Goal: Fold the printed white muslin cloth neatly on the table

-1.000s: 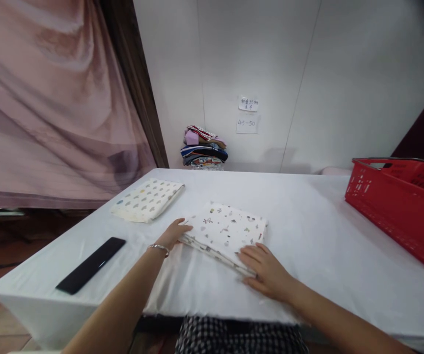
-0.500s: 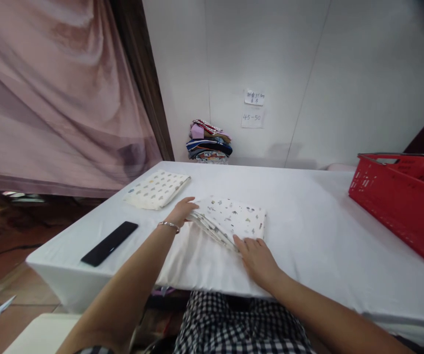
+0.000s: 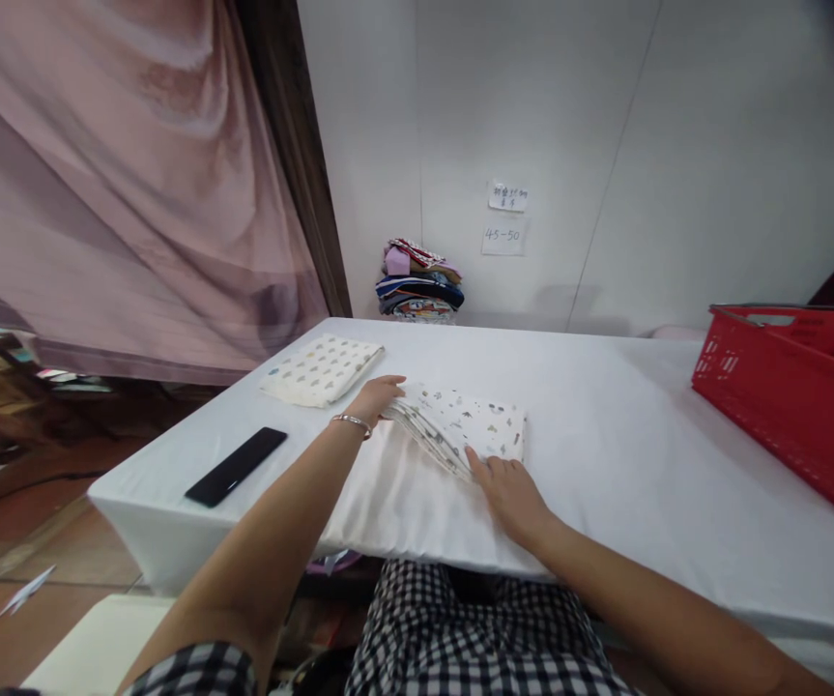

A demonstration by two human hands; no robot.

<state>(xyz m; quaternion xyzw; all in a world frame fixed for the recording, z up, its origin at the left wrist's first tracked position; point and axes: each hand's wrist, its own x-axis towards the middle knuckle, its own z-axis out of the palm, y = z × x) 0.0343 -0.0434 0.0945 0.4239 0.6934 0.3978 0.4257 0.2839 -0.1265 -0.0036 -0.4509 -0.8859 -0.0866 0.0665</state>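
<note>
A folded white cloth point(image 3: 474, 418) with a small scattered print lies on the white-covered table point(image 3: 626, 464) in front of me. My left hand point(image 3: 379, 398), with a bangle at the wrist, is closed on its left corner; the fingertips are partly hidden. At the near edge, my right hand point(image 3: 512, 495) grips the cloth with the thumb toward the fold and the fingers bent over it. Several layers show along the slanting edge between the hands. Farther left lies a second folded cream cloth point(image 3: 324, 370) with a leaf-like or cloud-like print.
A flat black oblong object point(image 3: 237, 467), perhaps a phone, lies near the table's left edge. On the right stands a red plastic basket point(image 3: 779, 406). Folded fabrics point(image 3: 420, 285) are stacked beyond the far edge by the wall, below paper notes point(image 3: 503, 235). A pink curtain point(image 3: 148, 193) hangs at left.
The view has shifted slightly, so most things appear a little farther right. Both hands keep to the printed cloth, its layered near edge drawn slightly farther from me.
</note>
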